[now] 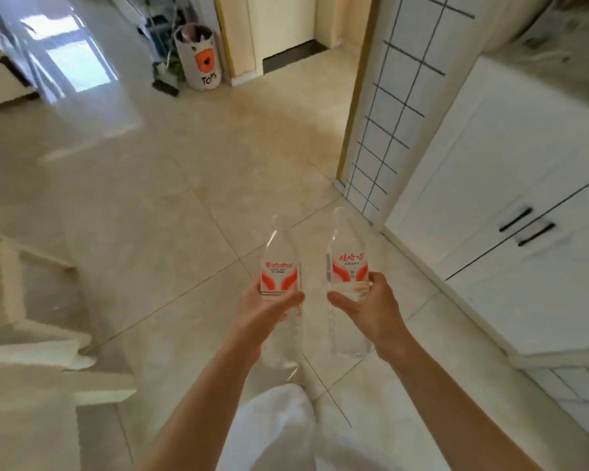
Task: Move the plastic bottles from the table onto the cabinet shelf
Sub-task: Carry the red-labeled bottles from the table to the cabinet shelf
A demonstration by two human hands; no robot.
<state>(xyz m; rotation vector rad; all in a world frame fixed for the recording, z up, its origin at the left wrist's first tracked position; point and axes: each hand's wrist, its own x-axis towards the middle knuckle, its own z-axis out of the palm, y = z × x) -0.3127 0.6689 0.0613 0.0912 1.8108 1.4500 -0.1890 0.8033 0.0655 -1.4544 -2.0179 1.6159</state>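
Two clear plastic bottles with red-and-white labels are held upright over the tiled floor. My left hand [264, 309] grips the left bottle [280, 271] around its middle. My right hand [371, 305] grips the right bottle [349, 266] the same way, a short gap away. Both bottles look empty and their tops are hard to make out. A white cabinet [510, 205] with black handles stands to the right of my hands; no shelf of it shows in this view.
A white lattice panel [388, 124] rises beside the cabinet. White furniture [31, 334] fills the lower left. A white bin with an orange mark [199, 56] stands far back by a doorway. Open beige floor tiles [184, 164] lie ahead.
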